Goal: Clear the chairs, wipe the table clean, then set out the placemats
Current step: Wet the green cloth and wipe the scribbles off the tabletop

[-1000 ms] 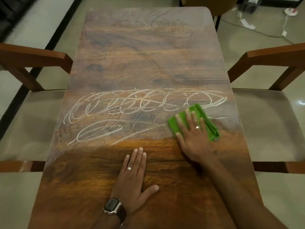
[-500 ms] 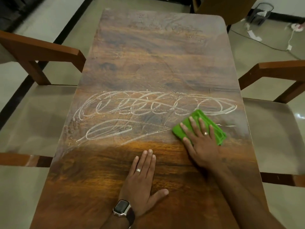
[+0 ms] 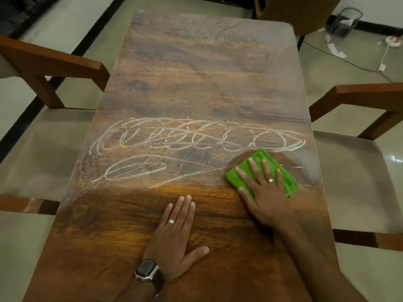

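Observation:
A long wooden table [image 3: 196, 79] stretches away from me, with white soapy swirls [image 3: 174, 140] across its middle. A folded green cloth [image 3: 283, 171] lies on the table at the right end of the swirls. My right hand [image 3: 263, 192] presses flat on the cloth with its fingers spread and straight. My left hand [image 3: 176, 238] rests flat on the bare wood near me, fingers together, with a watch on the wrist.
A wooden armchair with a pale seat [image 3: 43, 149] stands at the table's left side and another [image 3: 359, 182] at its right. A further chair [image 3: 296, 12] stands at the far end. A wire bin [image 3: 344, 22], paper scraps and a cable lie on the floor far right.
My right hand and the green cloth have stayed at the right end of the swirls, shifting only slightly. My view has tipped up a little. The left hand has not moved.

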